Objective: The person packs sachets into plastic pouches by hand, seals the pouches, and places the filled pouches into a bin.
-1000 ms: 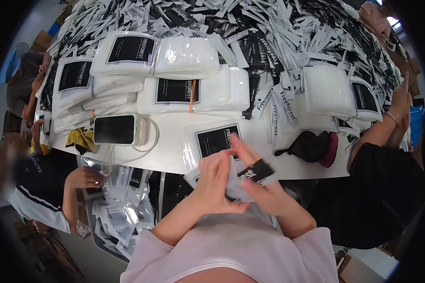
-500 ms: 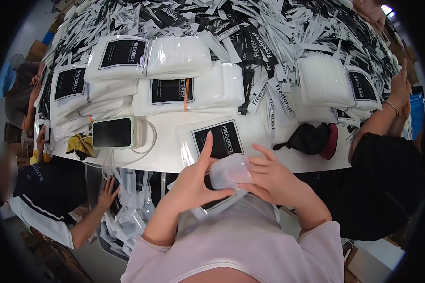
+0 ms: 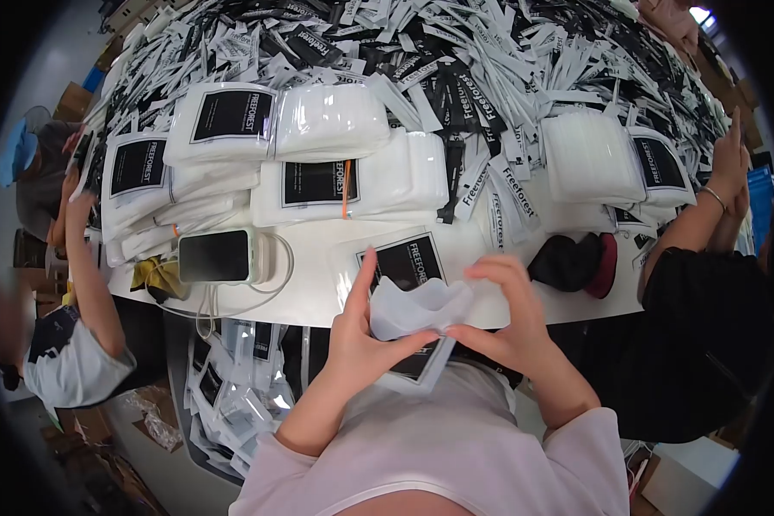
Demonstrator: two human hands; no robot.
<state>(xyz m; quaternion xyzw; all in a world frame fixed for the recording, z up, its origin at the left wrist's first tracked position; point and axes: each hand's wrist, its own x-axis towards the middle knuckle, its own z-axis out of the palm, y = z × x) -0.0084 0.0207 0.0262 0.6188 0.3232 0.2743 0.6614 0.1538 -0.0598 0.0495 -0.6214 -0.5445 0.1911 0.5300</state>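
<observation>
A frosted plastic bag (image 3: 413, 311) with a black FREEFOREST label is held in front of my body, its mouth spread wide and its lower part pointing toward me. My left hand (image 3: 361, 340) wraps its left side, thumb along the near rim and fingers up behind. At the right rim, my right hand (image 3: 512, 314) has its thumb against the near edge; its curled, slightly blurred fingers are by the far edge. Just beyond, another FREEFOREST bag (image 3: 408, 262) lies flat on the white table (image 3: 310, 297).
Stacked bags (image 3: 318, 125) stand at left, another stack (image 3: 593, 159) at right. Behind is a heap of Freeforest sachets (image 3: 490, 52). A phone (image 3: 217, 256) with cable and a black-and-red pouch (image 3: 572, 262) lie near the edge. Below left is a bin of filled bags (image 3: 241, 378). Co-workers' arms (image 3: 99, 284) flank me.
The bag's mouth has opened wider, and my right hand has shifted to its right rim. The co-worker at left has raised an arm from the bin toward the table. My view has tilted slightly.
</observation>
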